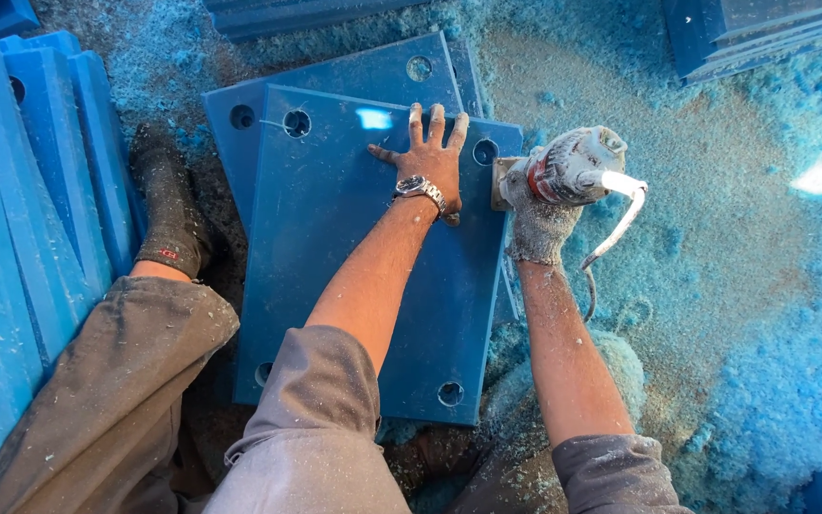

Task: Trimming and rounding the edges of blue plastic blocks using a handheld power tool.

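Containers: none in view; loose blue shavings (763, 381) cover the floor.
Top panel (354, 276): blue drilled plate, flat on a second blue panel (373, 71).
Left hand (433, 157): bare, fingers spread, palm pressed flat on the top panel near its far right corner; wristwatch (418, 187) worn.
Right hand (537, 221): gloved, closed around a dusty power tool (568, 169) at the panel's right edge.
Hidden: tool tip not visible, probably against the edge.
Left side: upright stacked blue panels (40, 190), partly cut off.

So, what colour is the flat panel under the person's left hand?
Dark blue, with round holes near its corners. The panel shows best in the head view, under the left hand.
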